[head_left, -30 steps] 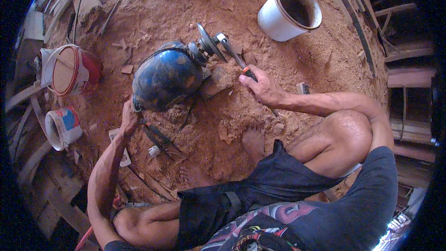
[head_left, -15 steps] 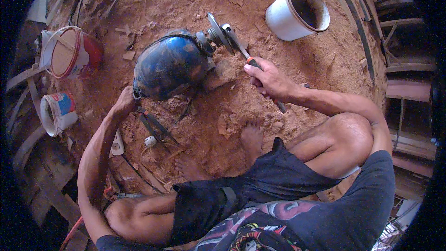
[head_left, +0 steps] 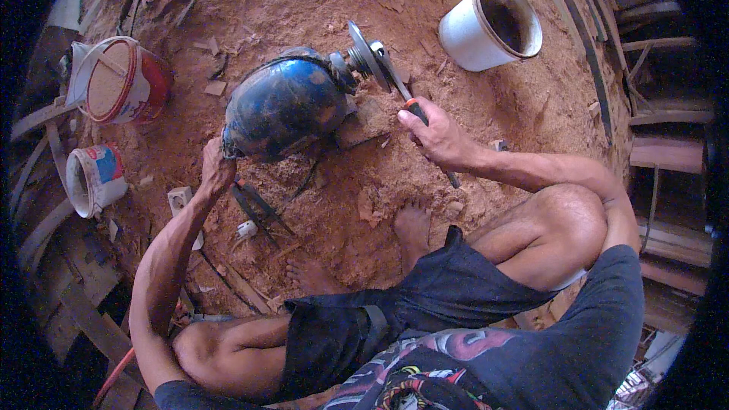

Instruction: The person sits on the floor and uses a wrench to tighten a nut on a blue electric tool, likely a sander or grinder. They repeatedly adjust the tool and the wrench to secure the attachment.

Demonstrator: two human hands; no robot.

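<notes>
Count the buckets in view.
3: white bucket at upper right; red bucket at upper left; small bucket just below the red one. Others may be hidden in the dark edges.

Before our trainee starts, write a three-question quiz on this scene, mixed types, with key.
1. Which hand holds the wrench? A) left B) right C) neither
2. True or false: in the picture, the red bucket is left of the blue motor.
3. Fill in the blank: the wrench's head is at the ____ at one end of the motor.

Key: 1. B, the right hand. 2. True. 3. Disc.
</notes>
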